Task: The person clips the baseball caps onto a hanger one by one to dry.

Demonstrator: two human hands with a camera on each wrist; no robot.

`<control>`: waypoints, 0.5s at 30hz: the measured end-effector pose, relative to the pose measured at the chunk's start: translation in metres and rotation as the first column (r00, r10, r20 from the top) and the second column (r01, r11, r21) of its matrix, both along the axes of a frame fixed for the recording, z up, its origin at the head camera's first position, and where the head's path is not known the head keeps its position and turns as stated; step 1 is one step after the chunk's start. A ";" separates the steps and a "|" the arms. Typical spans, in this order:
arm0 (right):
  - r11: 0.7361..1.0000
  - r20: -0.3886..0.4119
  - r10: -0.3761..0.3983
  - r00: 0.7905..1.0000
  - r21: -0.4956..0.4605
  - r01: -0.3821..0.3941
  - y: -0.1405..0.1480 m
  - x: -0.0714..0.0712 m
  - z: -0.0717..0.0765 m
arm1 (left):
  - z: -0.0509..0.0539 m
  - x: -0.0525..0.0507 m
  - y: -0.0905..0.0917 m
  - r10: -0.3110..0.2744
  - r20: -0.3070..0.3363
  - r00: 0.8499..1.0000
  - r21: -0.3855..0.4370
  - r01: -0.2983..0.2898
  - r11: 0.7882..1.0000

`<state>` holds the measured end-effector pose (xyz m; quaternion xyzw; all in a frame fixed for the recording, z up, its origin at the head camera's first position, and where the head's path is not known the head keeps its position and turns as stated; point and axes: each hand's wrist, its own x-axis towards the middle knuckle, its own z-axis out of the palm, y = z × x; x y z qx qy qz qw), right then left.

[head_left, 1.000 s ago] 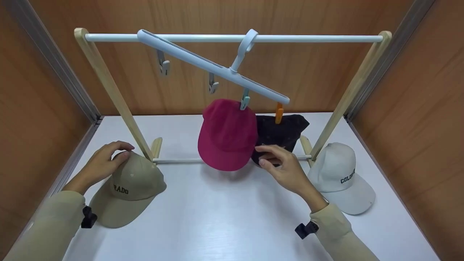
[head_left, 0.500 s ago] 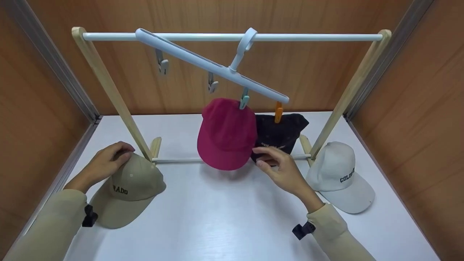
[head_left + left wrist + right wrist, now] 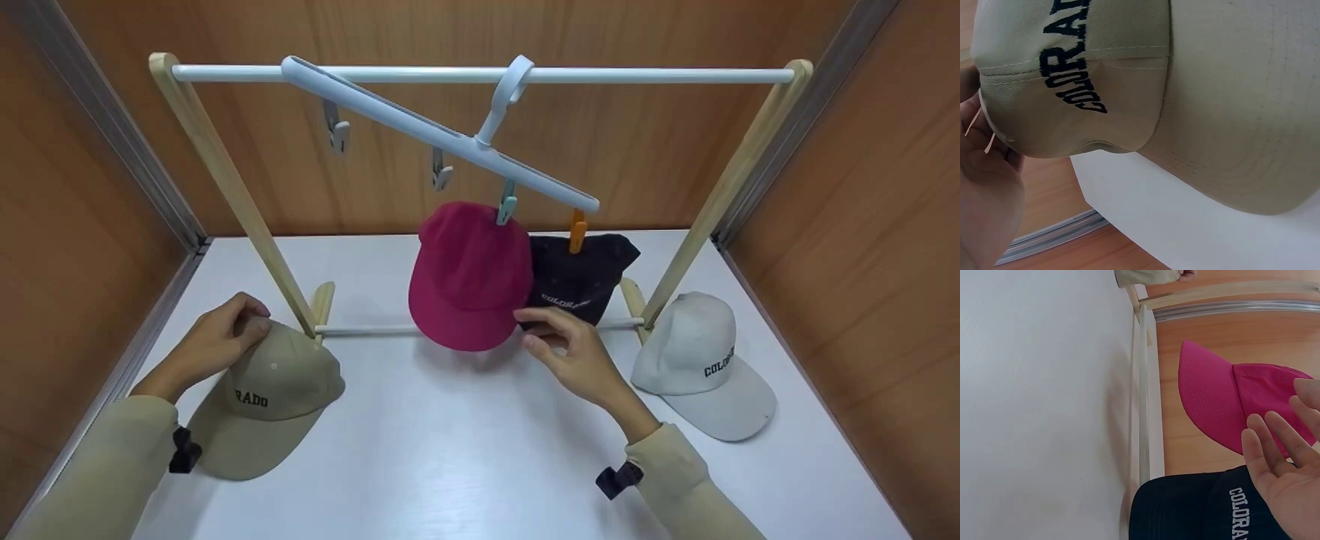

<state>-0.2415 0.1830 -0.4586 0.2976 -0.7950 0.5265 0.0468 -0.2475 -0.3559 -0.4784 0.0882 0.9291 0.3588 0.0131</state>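
Thumb and fingers of my left hand (image 3: 217, 343) pinch the crown top of the khaki cap (image 3: 274, 375); the left wrist view shows the lettered front of this cap (image 3: 1123, 107). My right hand (image 3: 574, 352), fingers relaxed and slightly bent, is beside the lower edges of the magenta cap (image 3: 472, 277) and the black cap (image 3: 574, 277). Whether its fingertips touch either cap, I cannot tell. A teal clip (image 3: 507, 204) holds the magenta cap and an orange clip (image 3: 577, 232) the black one, both under the tilted pale blue hanger (image 3: 420, 127).
The hanger hooks over the white rail (image 3: 660, 75) of a wooden-legged rack (image 3: 232, 195). Two grey clips, one at the far left (image 3: 338, 135), hang with nothing in them. A white cap (image 3: 690, 352) lies on the white table (image 3: 427, 450) at the right. Wood panels surround the table.
My right hand has moved a little left and slightly down, uncovering the lettering on the black cap. The khaki cap has shifted slightly down under my left hand.
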 end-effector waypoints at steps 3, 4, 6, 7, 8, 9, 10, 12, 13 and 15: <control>1.000 0.004 0.001 1.000 0.003 -0.001 -0.001 0.001 0.000 | 0.000 0.001 0.000 0.007 0.004 1.000 -0.001 -0.007 1.000; 1.000 0.007 0.000 1.000 0.003 0.000 -0.001 0.001 0.000 | 0.000 0.001 0.000 0.011 0.005 1.000 -0.001 -0.011 1.000; 1.000 0.013 0.000 1.000 0.003 0.000 -0.002 0.001 0.000 | -0.001 0.001 0.000 0.014 -0.003 1.000 -0.004 -0.014 1.000; 1.000 0.017 0.002 1.000 0.003 -0.002 -0.002 0.002 0.000 | -0.001 0.001 0.000 0.016 -0.006 1.000 -0.005 -0.016 1.000; 1.000 0.019 0.003 1.000 0.003 -0.003 -0.002 0.002 0.000 | -0.001 0.002 0.000 0.018 -0.007 1.000 -0.006 -0.018 1.000; 1.000 0.020 0.005 1.000 0.002 -0.005 -0.002 0.002 0.000 | -0.001 0.002 0.000 0.021 -0.007 1.000 -0.006 -0.021 1.000; 1.000 0.019 0.006 1.000 0.002 -0.006 -0.002 0.002 -0.001 | -0.001 0.002 0.001 0.023 -0.008 1.000 -0.004 -0.023 1.000; 1.000 0.018 0.008 1.000 0.000 -0.008 -0.002 0.002 -0.002 | -0.001 0.004 0.002 0.027 -0.010 1.000 0.001 -0.027 1.000; 1.000 0.017 0.009 1.000 -0.001 -0.009 -0.002 0.002 -0.002 | 0.000 0.004 0.002 0.027 -0.013 1.000 0.004 -0.027 1.000; 1.000 0.014 0.007 1.000 -0.003 -0.007 -0.001 0.001 -0.003 | 0.000 0.006 0.004 0.028 -0.022 0.999 0.010 -0.028 1.000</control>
